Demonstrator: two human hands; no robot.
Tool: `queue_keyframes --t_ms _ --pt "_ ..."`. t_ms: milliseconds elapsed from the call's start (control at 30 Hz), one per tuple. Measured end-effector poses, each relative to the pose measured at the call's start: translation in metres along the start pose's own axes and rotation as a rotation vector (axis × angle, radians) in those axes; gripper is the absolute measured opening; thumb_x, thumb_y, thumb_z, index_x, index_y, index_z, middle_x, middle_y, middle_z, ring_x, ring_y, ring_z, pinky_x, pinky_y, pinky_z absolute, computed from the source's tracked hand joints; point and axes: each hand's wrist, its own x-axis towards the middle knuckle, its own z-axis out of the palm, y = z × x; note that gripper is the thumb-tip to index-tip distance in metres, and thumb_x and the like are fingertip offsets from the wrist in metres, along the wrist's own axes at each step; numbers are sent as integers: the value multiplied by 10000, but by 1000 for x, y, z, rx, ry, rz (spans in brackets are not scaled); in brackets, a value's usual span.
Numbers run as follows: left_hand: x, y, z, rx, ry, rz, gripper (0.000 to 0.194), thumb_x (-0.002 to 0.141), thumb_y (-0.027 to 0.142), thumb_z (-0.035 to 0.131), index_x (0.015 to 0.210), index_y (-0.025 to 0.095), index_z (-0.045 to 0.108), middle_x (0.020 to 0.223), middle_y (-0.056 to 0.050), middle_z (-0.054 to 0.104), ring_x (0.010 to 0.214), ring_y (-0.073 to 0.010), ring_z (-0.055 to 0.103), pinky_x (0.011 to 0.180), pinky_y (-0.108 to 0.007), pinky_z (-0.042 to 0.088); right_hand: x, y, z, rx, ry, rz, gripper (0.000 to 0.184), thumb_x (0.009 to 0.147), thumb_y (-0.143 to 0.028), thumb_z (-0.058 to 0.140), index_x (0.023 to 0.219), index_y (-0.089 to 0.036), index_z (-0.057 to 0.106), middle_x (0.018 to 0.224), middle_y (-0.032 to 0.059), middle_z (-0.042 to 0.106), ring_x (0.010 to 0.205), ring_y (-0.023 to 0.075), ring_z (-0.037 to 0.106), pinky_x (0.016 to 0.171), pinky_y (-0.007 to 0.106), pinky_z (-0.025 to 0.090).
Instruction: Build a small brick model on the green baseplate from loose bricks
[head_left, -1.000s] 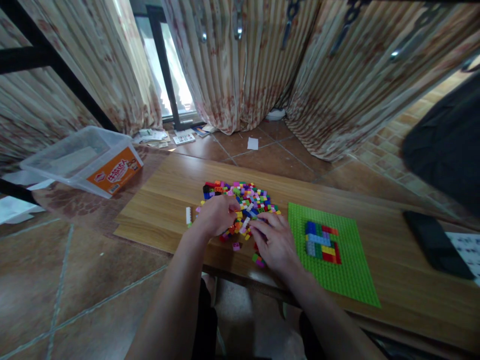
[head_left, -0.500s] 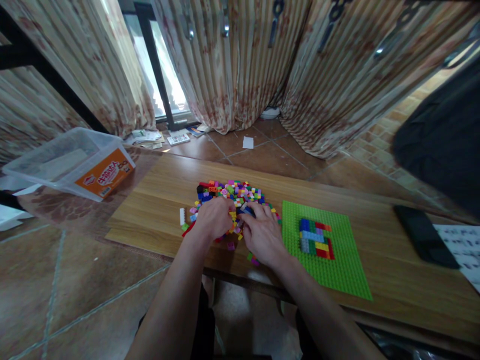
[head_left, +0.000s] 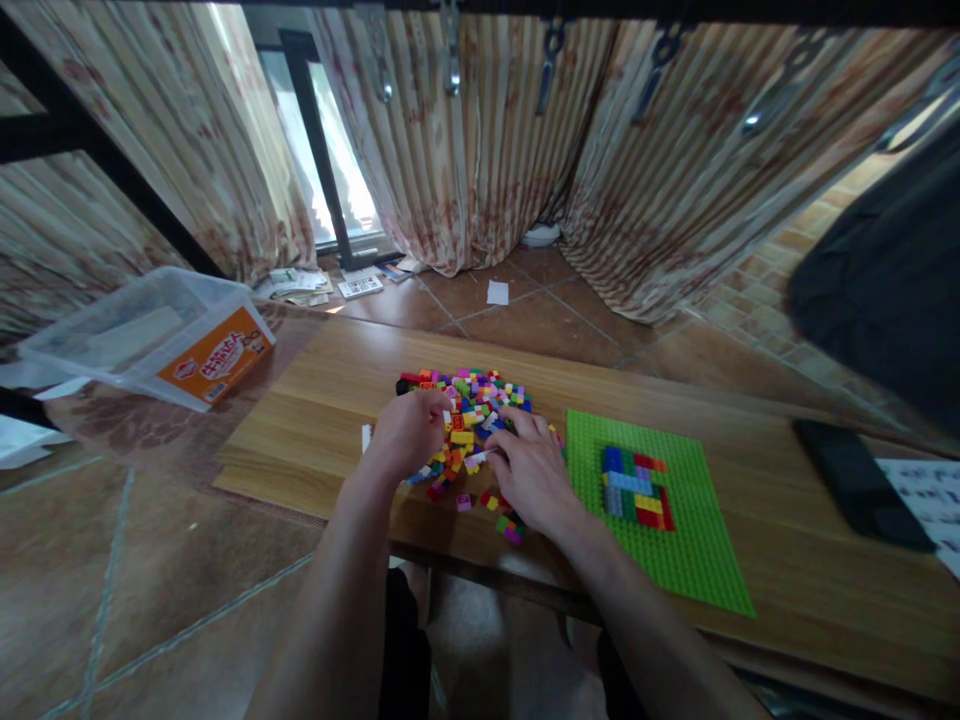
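Note:
A loose heap of small colourful toy bricks (head_left: 462,437) lies on the wooden table. My left hand (head_left: 405,432) rests over the left side of the heap, fingers bent downward and parted from the thumb; its fingertips are partly hidden. Over the heap's right side is my right hand (head_left: 531,468), with its fingers spread among the bricks. A pale brick (head_left: 477,459) lies close to my right thumb. To the right, a green baseplate (head_left: 705,530) carries a flat block of joined bricks (head_left: 636,488) in blue, green, red, yellow and grey.
A clear plastic bin (head_left: 142,330) with an orange label stands left of the wooden table (head_left: 300,400). A black phone-like slab (head_left: 862,485) and a printed sheet (head_left: 922,505) lie at the right. Curtains (head_left: 480,150) hang beyond the table.
My left hand has drawn a little to the left, uncovering bricks in the middle of the heap. My right hand stays over the right side, and more loose bricks show beside it.

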Motion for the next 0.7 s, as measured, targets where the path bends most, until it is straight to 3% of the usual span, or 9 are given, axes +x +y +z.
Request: queue_keyframes --t_ms 200,400,567,700 --pt "0 -8 -3 -16 24 -36 273 800 196 515 944 195 748 914 -96 755 844 -235 685 793 -319 496 1 2 1 31 -5 -17 79 865 -208 617 802 -208 664 1263 99 563 1155 292 464 951 493 436" --pt "1 -5 -2 -47 35 19 263 796 264 510 892 207 748 854 -86 755 736 -213 665 714 -289 482 -1 2 -2 23 -20 -77 60 888 -218 601 847 -213 644 1309 90 550 1191 295 447 986 513 410" --pt "6 -7 1 -101 77 62 255 762 332 538 866 221 744 804 -80 754 704 -228 664 660 -285 476 2 1 -5 1 -21 -110 82 921 -261 571 901 -206 630 1326 77 550 1190 256 447 991 446 399" --pt "10 -7 6 -149 16 93 345 780 408 518 944 186 725 873 -87 755 767 -247 683 710 -316 506 7 5 -11 1 -25 -55 108 942 -274 542 925 -197 616 1077 62 655 1042 222 512 917 374 411"
